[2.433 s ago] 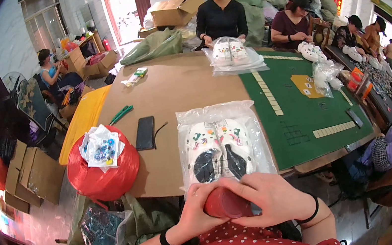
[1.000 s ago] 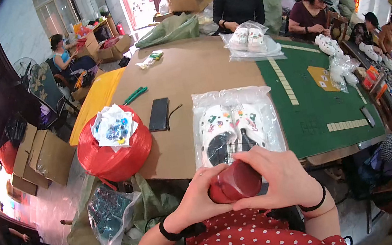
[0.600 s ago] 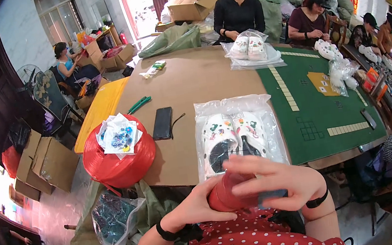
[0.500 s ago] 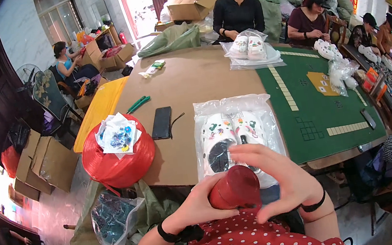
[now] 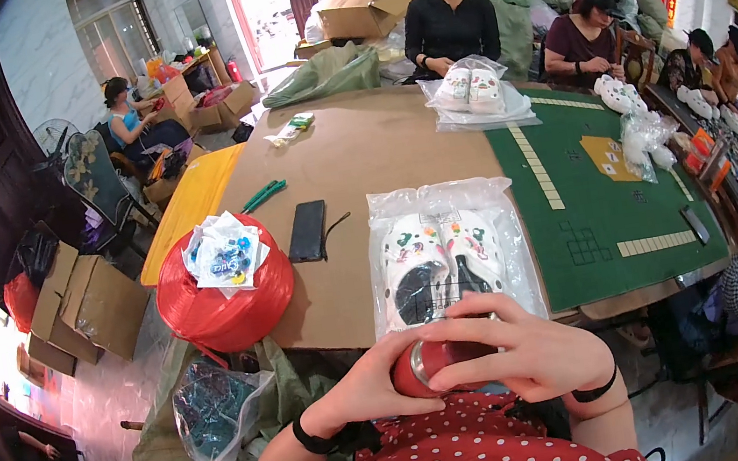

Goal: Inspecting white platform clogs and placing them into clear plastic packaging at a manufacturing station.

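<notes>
Just in front of my body, at the table's near edge, both hands are closed around a red flask (image 5: 452, 353) with a silvery metal ring. My left hand (image 5: 367, 384) grips its left end. My right hand (image 5: 542, 352) wraps the right end, fingers lying across the top. The flask's far end is hidden behind my right fingers. Just beyond my hands on the table lies a clear plastic bag (image 5: 510, 211) holding a pair of white clogs (image 5: 419, 252) with colourful charms. My fingers cover the bag's near edge.
Left of the bag are a black phone (image 5: 307, 232), green-handled scissors (image 5: 264, 195) and a large red twine roll (image 5: 177, 305) topped with a charm packet (image 5: 226, 255). A green mat (image 5: 591, 199) covers the right side. More bagged clogs (image 5: 474, 88) lie before a person (image 5: 452, 25) across the table.
My right hand, half a second ago held apart with fingers spread, has closed onto the flask. The flask has turned from its end facing up to lying more sideways between my hands.
</notes>
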Available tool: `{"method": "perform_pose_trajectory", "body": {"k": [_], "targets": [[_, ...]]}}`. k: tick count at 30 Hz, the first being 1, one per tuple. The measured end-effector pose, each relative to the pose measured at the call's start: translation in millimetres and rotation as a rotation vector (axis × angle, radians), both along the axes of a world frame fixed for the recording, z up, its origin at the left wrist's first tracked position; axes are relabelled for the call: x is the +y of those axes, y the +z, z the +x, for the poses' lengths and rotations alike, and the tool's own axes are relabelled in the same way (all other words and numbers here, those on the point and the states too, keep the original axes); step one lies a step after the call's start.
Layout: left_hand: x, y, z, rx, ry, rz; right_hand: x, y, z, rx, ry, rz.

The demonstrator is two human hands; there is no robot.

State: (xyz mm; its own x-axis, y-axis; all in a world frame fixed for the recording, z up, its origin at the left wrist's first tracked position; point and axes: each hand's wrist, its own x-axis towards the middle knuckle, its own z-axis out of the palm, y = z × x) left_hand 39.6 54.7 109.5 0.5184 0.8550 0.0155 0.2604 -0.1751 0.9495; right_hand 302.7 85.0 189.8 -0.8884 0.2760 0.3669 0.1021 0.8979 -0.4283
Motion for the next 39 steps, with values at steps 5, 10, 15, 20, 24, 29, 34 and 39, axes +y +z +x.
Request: {"method": "perform_pose_trajectory", "body": {"k": [5,10,15,20,24,29,34,39], "targets": [[-8.3,14.6,-5.7,-0.114,0.038,-0.077,-5.8,10.2,14.1,0.312,-0.145,-0.133],[-18.0,53.5,-14.1,-0.092,0.097,0.221,-10.2,-25.5,22.3,0.571,-0.327,-0.279],[-26.4,93.5,-17.4,-0.169,0.084,0.662,-25.3,-52.3,35.5,0.635,-0.510,-0.285],[-40.6,126.9,-16.5,-0.145,0.079,0.950,-38.7,-72.3,49.8,0.660,-0.610,-0.319],[-26.3,134.2,-15.6,-0.114,0.067,1.379,-48.6,-71.5,53.3,0.705,-0.615,-0.400],[-24.7,148.6,-11.0,-0.106,-0.003,1.506,-53.5,-74.2,58.9,0.684,-0.614,-0.368],[-41.3,165.3,8.5,-0.263,0.092,1.408,-55.1,-79.9,58.7,0.750,-0.589,-0.433],[-33.9,173.3,-0.4,-0.124,0.013,1.498,-48.9,-86.8,59.0,0.833,-0.648,-0.378]]}}
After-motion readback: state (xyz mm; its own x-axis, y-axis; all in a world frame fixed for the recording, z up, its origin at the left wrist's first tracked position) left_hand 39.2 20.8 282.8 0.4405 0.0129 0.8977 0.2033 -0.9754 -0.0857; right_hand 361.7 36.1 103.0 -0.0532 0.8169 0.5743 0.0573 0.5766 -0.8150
